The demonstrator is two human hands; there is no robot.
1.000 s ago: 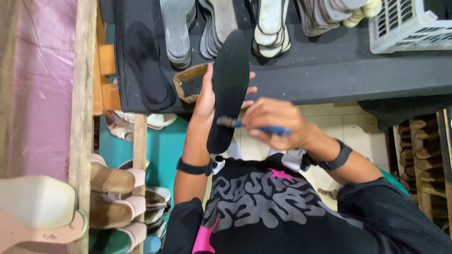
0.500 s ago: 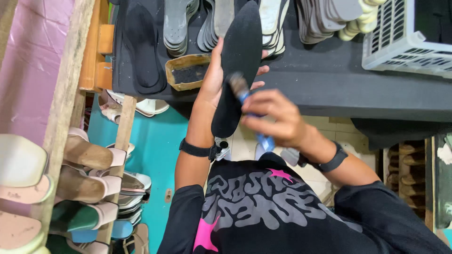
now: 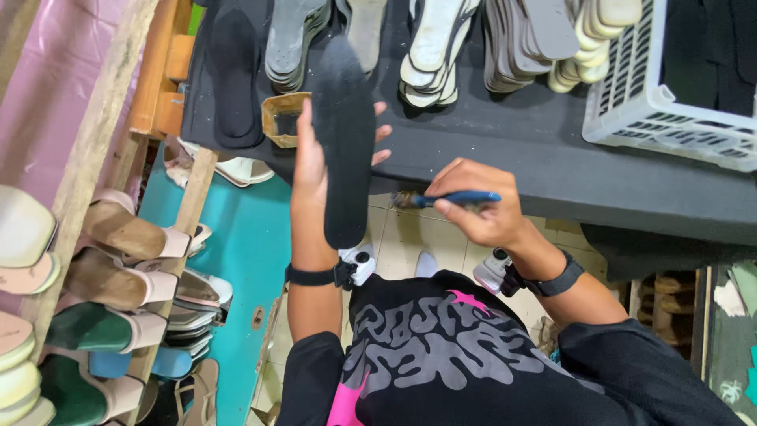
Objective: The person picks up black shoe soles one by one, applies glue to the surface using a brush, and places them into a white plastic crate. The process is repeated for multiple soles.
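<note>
My left hand (image 3: 311, 158) holds a long black shoe insole (image 3: 344, 134) flat on its palm, raised in front of the black table (image 3: 505, 158). My right hand (image 3: 477, 207) grips a small brush with a blue handle (image 3: 449, 199); its bristle tip points left, just right of the insole's lower half and apart from it. A small brown tray (image 3: 284, 118) lies on the table beside my left hand. Both wrists wear black bands.
Stacks of grey, white and cream insoles (image 3: 441, 47) line the table's back. A white plastic crate (image 3: 670, 87) stands at the right. A single black insole (image 3: 235, 75) lies at the left. A wooden rack (image 3: 102, 237) with heeled shoes stands on the left.
My right hand has drawn the brush off the insole's surface and moved it to the right, turning it level. The left hand keeps holding the insole.
</note>
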